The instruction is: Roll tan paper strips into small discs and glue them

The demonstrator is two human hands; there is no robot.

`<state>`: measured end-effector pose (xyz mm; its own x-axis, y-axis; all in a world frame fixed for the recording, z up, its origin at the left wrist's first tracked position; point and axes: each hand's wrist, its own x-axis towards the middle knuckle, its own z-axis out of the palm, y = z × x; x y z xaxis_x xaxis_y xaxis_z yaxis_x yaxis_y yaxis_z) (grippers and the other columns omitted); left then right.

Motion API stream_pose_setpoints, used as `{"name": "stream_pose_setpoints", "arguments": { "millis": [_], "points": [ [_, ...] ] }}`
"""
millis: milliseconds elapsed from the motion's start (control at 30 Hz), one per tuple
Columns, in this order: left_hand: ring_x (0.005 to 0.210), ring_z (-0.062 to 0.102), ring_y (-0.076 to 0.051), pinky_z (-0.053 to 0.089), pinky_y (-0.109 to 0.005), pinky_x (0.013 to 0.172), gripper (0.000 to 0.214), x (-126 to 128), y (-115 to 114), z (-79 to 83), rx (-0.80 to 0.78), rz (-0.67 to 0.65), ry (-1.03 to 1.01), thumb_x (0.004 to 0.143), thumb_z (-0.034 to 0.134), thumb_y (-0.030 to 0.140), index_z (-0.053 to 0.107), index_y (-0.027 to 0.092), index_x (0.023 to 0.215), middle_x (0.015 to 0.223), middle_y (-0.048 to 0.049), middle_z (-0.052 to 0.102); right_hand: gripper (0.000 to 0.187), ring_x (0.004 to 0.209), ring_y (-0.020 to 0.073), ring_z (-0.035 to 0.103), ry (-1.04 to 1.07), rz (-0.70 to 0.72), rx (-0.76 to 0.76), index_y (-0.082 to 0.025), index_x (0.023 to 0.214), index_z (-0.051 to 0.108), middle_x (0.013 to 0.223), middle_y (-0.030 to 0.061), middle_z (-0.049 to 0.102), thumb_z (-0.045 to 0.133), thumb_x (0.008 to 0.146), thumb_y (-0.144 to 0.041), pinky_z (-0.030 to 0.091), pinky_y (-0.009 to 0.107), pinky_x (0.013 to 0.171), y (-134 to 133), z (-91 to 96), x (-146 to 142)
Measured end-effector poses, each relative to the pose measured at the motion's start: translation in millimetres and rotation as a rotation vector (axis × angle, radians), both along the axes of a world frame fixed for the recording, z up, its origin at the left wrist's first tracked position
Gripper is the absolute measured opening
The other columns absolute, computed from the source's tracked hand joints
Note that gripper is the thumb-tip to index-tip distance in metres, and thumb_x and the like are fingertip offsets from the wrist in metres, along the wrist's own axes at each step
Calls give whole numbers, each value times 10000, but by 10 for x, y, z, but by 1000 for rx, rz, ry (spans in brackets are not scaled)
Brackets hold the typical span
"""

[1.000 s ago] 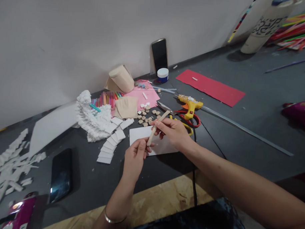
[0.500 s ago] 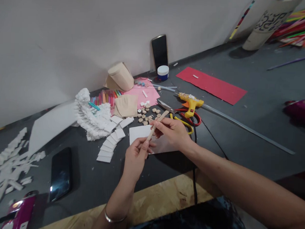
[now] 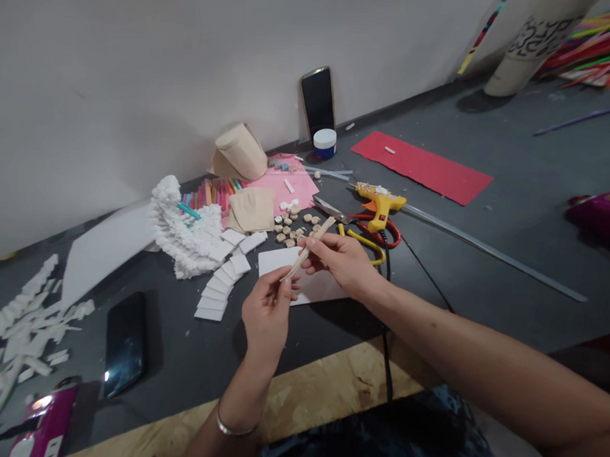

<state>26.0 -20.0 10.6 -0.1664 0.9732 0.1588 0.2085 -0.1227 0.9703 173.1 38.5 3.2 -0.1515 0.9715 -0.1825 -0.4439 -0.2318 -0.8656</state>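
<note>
Both hands hold a thin pale wooden stick (image 3: 321,233) above a white card (image 3: 284,262) on the dark floor. My left hand (image 3: 266,314) pinches the stick's lower end between thumb and fingertips. My right hand (image 3: 344,263) grips it near the middle, fingers curled around it. The stick's upper end points away toward several small round wooden discs (image 3: 292,228). Just beyond my right hand lie scissors with red and yellow handles (image 3: 369,237) and a yellow glue gun (image 3: 380,203).
White foam pieces (image 3: 185,234), small white cards (image 3: 223,282), coloured sticks (image 3: 213,193), pink paper (image 3: 291,185), a tan roll (image 3: 240,153), a jar (image 3: 325,142), an upright phone (image 3: 317,102), red paper (image 3: 420,167), a long metal strip (image 3: 489,251), a phone (image 3: 125,342) lying left.
The stick has tilted lower, and my left hand has slid slightly left and down along it. The view has shifted a little.
</note>
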Motion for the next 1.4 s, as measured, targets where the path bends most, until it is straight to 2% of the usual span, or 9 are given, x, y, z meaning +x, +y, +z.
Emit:
{"name": "stream_pose_setpoints", "arguments": {
  "millis": [133,267,433,600,733,833,1000,1233,1400],
  "points": [
    [661,680,-117,571,-230,656,136,11,-25,30,93,-32,-13,855,635,278,729,191,902,811,-33,743,346,560,83,622,67,18,-67,-132,850,734,638,13,681,785,689,-434,552,213,579,3,21,-19],
    [699,682,-125,573,-229,670,143,-6,-36,57,69,-107,14,861,629,281,735,194,903,846,-39,736,315,542,74,613,75,17,-93,-133,847,732,634,10,680,779,703,-410,545,202,568,8,37,-8],
    [722,689,-139,574,-257,704,217,-29,-21,16,-5,-103,-17,888,595,334,737,188,963,888,-59,747,348,537,77,614,67,15,-49,-136,854,731,622,5,678,781,690,-438,542,205,564,15,29,19],
    [695,690,-138,568,-246,642,193,-31,29,-54,-91,-51,-177,819,687,326,724,185,946,869,-56,759,385,575,88,634,38,16,14,-141,882,734,641,9,685,774,689,-471,552,220,595,11,9,18],
    [732,715,-170,558,-242,602,344,-23,57,-26,-214,-92,-298,775,732,327,636,172,1067,880,-82,765,391,610,112,652,-17,-10,68,-150,887,736,690,22,698,744,716,-501,568,259,625,-14,37,20],
    [750,728,-200,552,-241,571,321,-22,67,9,-307,-144,-334,750,752,340,603,153,964,893,-107,763,390,596,119,647,-86,-26,107,-151,891,738,697,27,701,723,736,-509,570,275,616,-37,77,33],
    [693,722,-197,527,-230,534,312,-35,78,29,-406,-155,-355,701,783,364,587,159,831,759,-71,752,374,571,114,624,-206,-53,204,-149,911,746,688,30,692,679,790,-497,550,269,588,-54,92,59],
    [583,586,-90,482,-217,608,220,-78,77,29,-348,-230,-281,676,802,322,689,151,758,733,-31,707,362,537,103,583,-249,-22,217,-151,892,734,634,3,639,652,812,-495,492,247,538,-7,38,80],
    [659,554,-103,445,-219,630,157,-90,49,16,-280,-279,-292,691,797,293,710,176,750,758,-22,676,321,495,85,540,-226,42,180,-159,782,698,587,-19,614,687,771,-480,451,231,504,16,18,70]
  ]
}}
